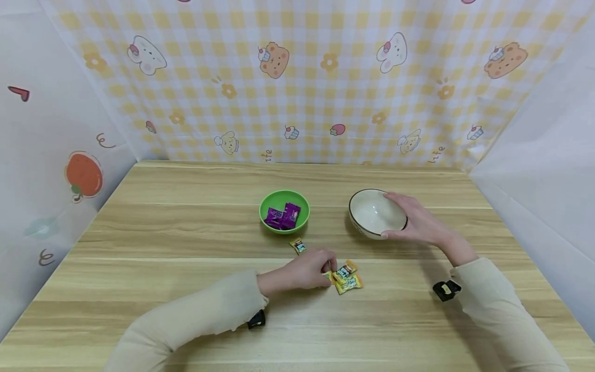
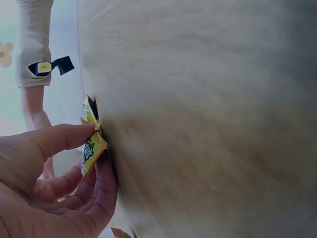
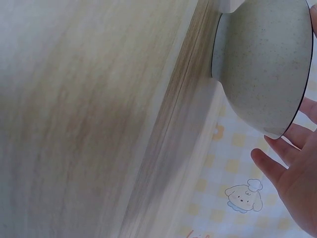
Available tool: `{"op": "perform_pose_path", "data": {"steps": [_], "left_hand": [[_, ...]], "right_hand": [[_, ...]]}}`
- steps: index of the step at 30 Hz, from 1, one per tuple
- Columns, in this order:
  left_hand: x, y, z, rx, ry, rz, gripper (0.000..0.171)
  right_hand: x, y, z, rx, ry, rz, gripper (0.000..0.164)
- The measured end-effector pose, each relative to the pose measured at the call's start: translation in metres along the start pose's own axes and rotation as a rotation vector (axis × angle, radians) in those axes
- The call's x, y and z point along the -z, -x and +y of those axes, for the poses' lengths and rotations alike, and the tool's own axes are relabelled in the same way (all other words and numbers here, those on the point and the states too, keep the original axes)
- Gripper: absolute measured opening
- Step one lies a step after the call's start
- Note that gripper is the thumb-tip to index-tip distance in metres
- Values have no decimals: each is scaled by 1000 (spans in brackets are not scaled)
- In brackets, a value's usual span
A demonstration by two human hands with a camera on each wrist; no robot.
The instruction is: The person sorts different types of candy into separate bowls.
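Note:
My left hand (image 1: 307, 268) is low over the table, its thumb and fingers pinching a small yellow wrapped candy (image 2: 94, 151). Right beside those fingertips lie more yellow candies (image 1: 348, 284) with orange ends. One further yellow candy (image 1: 298, 245) sits just beyond the hand, near the green bowl. To the right, a white bowl (image 1: 372, 209) with a dark rim has my right hand (image 1: 416, 219) spread across its right side, thumb at the near rim and fingers at the far rim. The speckled outside of this bowl (image 3: 267, 59) faces the right wrist camera.
A green bowl (image 1: 284, 194) holding several purple packets (image 1: 283, 217) stands behind the left hand. The wooden table (image 1: 186, 206) ends at a yellow checked cloth (image 1: 307, 98) at the back, with white cloth hanging at both sides.

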State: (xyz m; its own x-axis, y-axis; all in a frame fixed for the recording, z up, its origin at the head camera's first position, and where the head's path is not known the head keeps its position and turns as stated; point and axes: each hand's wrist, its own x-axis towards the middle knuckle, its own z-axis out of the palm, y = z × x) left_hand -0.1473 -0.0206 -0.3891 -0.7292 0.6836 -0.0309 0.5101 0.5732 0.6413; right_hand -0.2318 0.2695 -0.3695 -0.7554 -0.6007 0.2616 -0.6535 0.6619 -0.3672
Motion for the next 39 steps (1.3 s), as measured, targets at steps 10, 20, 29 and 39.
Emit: {"op": "perform_pose_path", "data": {"steps": [10,20,29,39], "left_hand": [[9,8,-6,47,128,-8,19],[35,3,-6,82,304,58,23],[52,-20,-3,145,422,154,28],[53,-54,8,200,398,185,23]], "right_hand": [[1,0,-2,-13,-8,-14,90],[1,0,-2,-13,-12,-15,90],[0,0,-1,-12,-12,-17,91],[0,0,0,-6,-17,-10,90]]}}
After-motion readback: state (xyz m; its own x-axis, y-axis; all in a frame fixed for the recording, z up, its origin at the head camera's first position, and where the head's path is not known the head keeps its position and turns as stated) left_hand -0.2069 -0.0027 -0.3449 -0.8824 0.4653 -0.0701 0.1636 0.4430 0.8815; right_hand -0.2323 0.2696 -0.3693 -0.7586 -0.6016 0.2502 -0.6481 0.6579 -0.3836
